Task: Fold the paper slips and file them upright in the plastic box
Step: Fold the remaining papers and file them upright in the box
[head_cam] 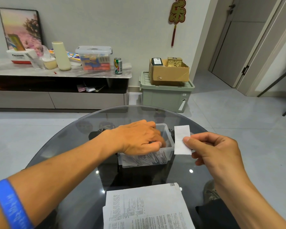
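While your two hands work at the far half of the round glass table (59, 146), this is how things lie:

Left hand: your left hand (139, 138) reaches over the near left part of the plastic box (169, 139), palm down, with the fingertips dipped inside it. The fingers curl downward among the papers, but you cannot tell whether they pinch one of them.

Right hand: your right hand (215, 151) holds a white paper slip (182, 139) between thumb and forefinger, gripping it at its right edge about halfway down.

Paper slip: it stands upright in the air, just to the right of the box and outside it, with a crease line across its middle. Its left edge is close to the box's right wall.

Plastic box: clear, standing on the table between your hands, its lower part packed with folded slips (145, 159) that lean in a row behind the front wall.

Printed sheets: a stack of printed sheets (145, 207) lies flat at the near edge of the table, well apart from the box.

Wristband: a blue wristband (10, 205) sits on your left forearm.

Background: a green storage bin (165, 96) carrying a cardboard box (168, 73) stands on the floor beyond the table.
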The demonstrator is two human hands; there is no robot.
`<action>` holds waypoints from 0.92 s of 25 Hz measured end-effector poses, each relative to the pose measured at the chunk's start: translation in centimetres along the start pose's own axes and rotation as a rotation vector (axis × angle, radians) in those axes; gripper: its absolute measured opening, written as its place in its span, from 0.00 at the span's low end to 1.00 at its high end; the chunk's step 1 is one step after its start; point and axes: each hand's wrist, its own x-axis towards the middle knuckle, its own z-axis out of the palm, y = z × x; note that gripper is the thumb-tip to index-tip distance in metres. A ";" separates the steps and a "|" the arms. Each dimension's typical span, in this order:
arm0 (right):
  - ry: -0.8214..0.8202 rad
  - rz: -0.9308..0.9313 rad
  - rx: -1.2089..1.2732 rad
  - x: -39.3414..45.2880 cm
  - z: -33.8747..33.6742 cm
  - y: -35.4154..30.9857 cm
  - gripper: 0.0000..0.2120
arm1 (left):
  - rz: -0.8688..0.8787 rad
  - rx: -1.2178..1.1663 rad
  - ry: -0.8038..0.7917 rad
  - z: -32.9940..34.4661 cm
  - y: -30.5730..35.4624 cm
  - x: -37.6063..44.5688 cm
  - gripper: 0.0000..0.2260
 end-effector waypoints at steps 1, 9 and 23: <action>0.004 -0.021 -0.029 0.3 0.3 -0.3 0.05 | 0.003 0.016 -0.007 0.0 0.0 0.0 0.28; -0.136 -0.408 -1.065 4.2 5.9 -3.1 0.05 | 0.012 0.018 0.042 -0.1 0.2 -0.3 0.29; -0.401 -0.566 -0.952 0.3 3.1 -1.0 0.09 | -0.217 -0.116 0.442 1.1 8.1 -9.2 0.11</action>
